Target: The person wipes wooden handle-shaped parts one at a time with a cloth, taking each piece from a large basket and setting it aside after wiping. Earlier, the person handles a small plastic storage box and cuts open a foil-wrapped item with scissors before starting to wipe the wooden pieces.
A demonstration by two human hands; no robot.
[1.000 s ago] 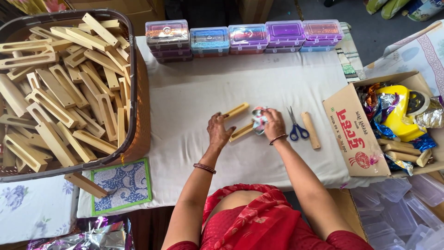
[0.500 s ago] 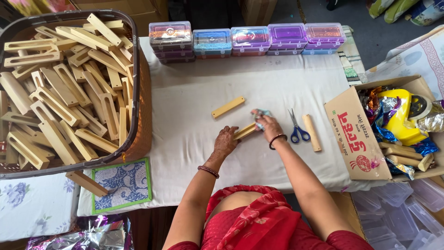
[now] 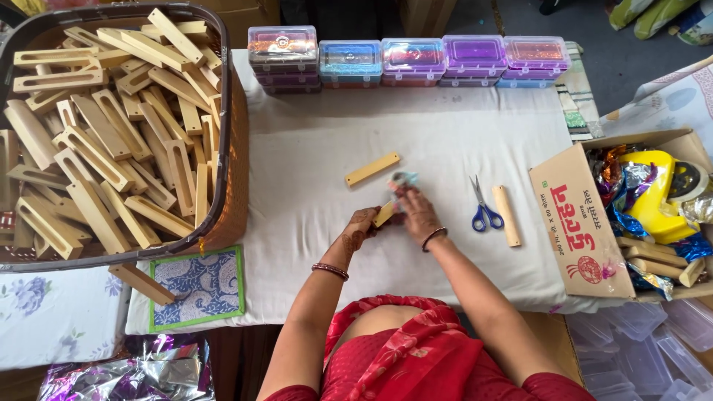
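We pinch a short pale wooden block (image 3: 385, 214) between left hand (image 3: 362, 225) and right hand (image 3: 417, 213) — long axis toward 2 o'clock, the right fingers closed over its upper end.

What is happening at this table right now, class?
A person in red sits at a white-covered table. The left hand and right hand together hold a small wooden piece with something shiny at its end. Another wooden piece lies just beyond, blue scissors to the right, and a basket of wooden pieces to the left.
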